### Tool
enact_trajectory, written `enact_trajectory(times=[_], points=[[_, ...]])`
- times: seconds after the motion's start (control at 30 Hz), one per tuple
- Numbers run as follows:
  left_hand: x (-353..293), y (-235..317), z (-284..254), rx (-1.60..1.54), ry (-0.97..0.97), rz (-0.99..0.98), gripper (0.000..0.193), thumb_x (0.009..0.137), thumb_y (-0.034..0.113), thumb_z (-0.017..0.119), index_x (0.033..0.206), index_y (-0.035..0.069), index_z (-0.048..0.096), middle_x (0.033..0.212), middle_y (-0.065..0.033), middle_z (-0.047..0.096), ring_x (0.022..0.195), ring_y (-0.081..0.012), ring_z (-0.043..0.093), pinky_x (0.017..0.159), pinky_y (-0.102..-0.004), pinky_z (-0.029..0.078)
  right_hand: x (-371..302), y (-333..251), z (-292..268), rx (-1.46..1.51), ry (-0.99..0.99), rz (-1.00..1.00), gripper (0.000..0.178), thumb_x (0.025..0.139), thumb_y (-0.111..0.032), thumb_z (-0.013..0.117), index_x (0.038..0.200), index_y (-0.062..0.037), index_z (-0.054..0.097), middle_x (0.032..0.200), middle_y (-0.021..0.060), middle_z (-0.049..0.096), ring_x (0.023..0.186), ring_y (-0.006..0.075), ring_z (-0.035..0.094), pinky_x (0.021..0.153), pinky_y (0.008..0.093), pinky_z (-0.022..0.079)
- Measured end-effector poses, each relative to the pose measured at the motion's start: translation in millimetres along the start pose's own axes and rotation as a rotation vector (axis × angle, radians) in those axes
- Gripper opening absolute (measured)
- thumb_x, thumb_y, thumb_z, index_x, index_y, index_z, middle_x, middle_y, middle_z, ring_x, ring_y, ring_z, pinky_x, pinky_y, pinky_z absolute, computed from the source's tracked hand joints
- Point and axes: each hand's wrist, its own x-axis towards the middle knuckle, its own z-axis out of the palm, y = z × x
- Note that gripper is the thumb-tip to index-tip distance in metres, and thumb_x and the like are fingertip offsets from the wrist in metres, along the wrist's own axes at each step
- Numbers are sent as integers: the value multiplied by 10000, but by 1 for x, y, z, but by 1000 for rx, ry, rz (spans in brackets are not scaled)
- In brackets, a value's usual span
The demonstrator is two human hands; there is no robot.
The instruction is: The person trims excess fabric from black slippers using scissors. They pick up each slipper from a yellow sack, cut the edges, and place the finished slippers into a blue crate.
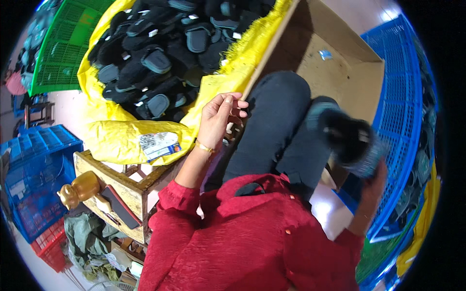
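My right hand (373,186) is closed round a black and grey-blue shoe (348,140) above my right thigh; both are smeared by motion. A small pale tag shows inside the shoe's dark opening. My left hand (221,114) is raised beside my left knee, thumb and fingers pressed together. Whether anything small is between them I cannot make out. Just beyond that hand stands a yellow woven sack (114,138), its mouth rolled back. Inside lies a heap of black fuzzy shoes (158,60) with grey soles, several with white tags.
An open cardboard box (357,82) stands past my knees, a small blue packet (325,55) in it. Blue crates (395,102) line the right side. At left are a wooden stand (138,194) with a gold figurine (80,189), a green crate (65,46) and blue crates (39,184).
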Motion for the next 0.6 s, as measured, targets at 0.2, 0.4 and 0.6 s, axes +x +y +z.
enact_trajectory(times=[0.2, 0.4, 0.6], points=[[58, -23, -117, -37, 442, 11, 183, 910, 123, 486, 1035, 40, 591, 901, -67, 654, 736, -125, 606, 610, -267, 504, 54, -119, -194, -8, 233, -665, 544, 926, -358, 444, 1261, 70, 428, 1067, 193, 546, 745, 210, 468, 674, 285, 405], [98, -78, -238, 928, 1081, 122, 210, 785, 70, 535, 973, 11, 607, 1025, -151, 614, 890, -293, 575, 801, -342, 463, 35, -81, -61, 540, 120, -238, 284, 968, -197, 411, 997, 46, 554, 597, 37, 392, 450, 88, 232, 392, 235, 204], [90, -72, -263, 2124, 729, 54, 266, 810, 134, 494, 1054, 45, 555, 1084, -96, 561, 1068, -259, 487, 941, -350, 356, 28, 9, 55, 264, -134, 65, 209, 950, -230, 477, 872, -38, 502, 590, -11, 361, 397, 55, 229, 344, 213, 209]])
